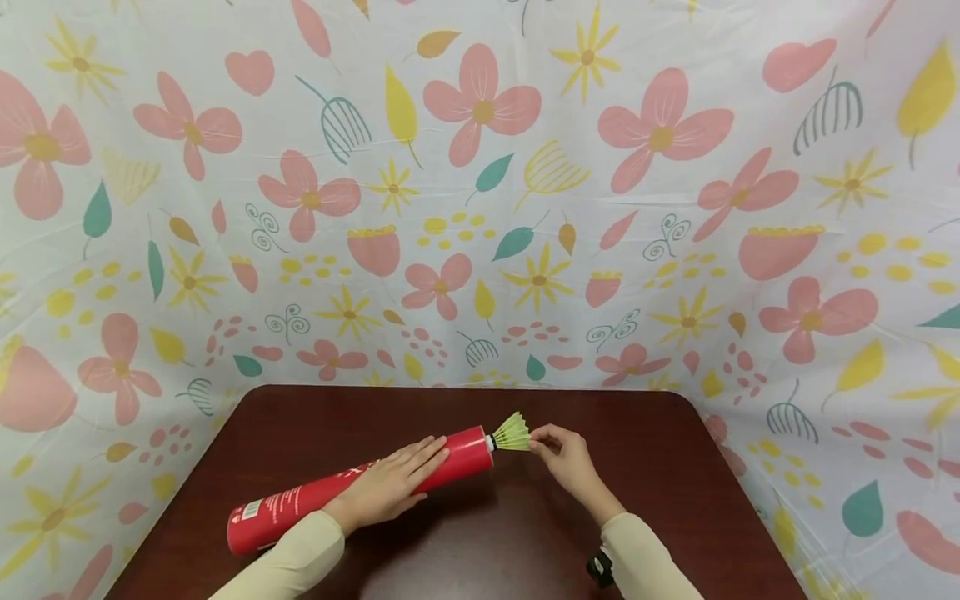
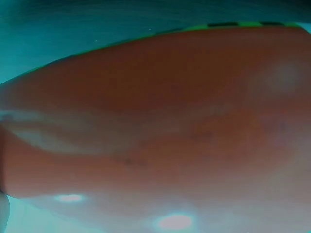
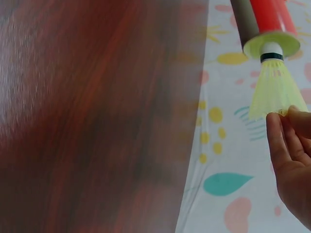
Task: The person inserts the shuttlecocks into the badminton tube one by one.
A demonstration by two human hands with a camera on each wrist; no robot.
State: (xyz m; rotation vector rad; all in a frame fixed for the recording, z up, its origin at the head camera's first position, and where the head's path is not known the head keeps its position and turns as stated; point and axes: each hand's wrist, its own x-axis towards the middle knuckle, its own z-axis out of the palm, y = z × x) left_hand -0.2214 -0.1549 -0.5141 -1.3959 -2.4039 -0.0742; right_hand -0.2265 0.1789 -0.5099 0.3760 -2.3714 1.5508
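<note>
A long red shuttlecock tube point(image 1: 300, 502), with white print and a barcode, slants across the table, its mouth to the right. My left hand point(image 1: 397, 479) grips it near the mouth, fingers across the top, thumb at the near side. At the mouth is a yellow-green shuttlecock point(image 1: 513, 433), its white, dark-banded base point(image 3: 271, 50) toward the tube. My right hand point(image 1: 566, 458) pinches the skirt's rim between thumb and fingertips. In the right wrist view, the base overlaps the tube's pale end point(image 3: 252, 46). A blurred close-up fills the left wrist view.
A dark, glossy wooden table point(image 1: 600, 412) with rounded back corners lies under both hands. White cloth point(image 1: 525, 250) printed with flowers and leaves hangs behind it and at both sides. A small black object point(image 1: 600, 568) sits at the right sleeve.
</note>
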